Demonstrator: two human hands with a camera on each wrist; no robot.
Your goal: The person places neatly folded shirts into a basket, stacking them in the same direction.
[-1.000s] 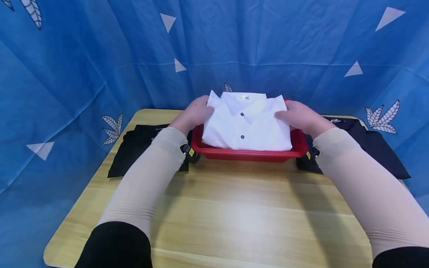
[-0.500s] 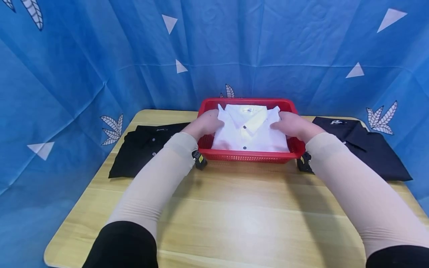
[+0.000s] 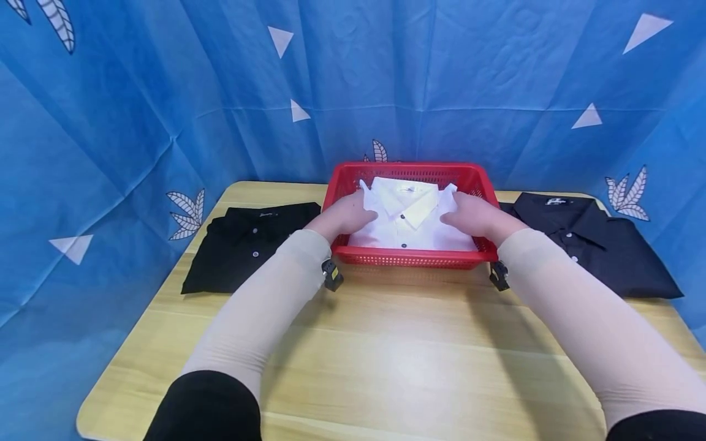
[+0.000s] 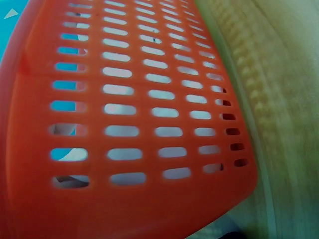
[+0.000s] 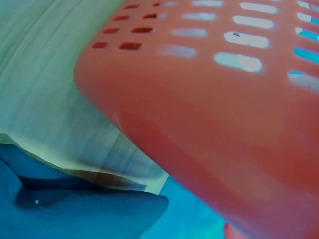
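A folded white shirt (image 3: 421,233) with dark buttons lies in a red plastic basket (image 3: 408,253), its collar toward the far side. My left hand (image 3: 350,213) grips the shirt's left edge, thumb on top; the other fingers are hidden underneath. On the opposite edge, my right hand (image 3: 473,214) holds the shirt the same way. Both hands reach down inside the basket's rim. In the left wrist view the slotted basket wall (image 4: 144,119) fills most of the picture, with white cloth showing through its slots. The right wrist view has the basket's corner (image 5: 164,99); neither wrist view shows the grip.
A folded black shirt (image 3: 220,257) lies on the wooden table (image 3: 408,355) left of the basket. Another folded dark shirt (image 3: 629,257) lies to the right, near the table's edge. Behind the table hangs a blue patterned curtain (image 3: 353,73).
The white shirt has gone down, from above the basket's rim to inside it, with both hands lowering along with it. The hands have come slightly closer together. The dark shirts have stayed put.
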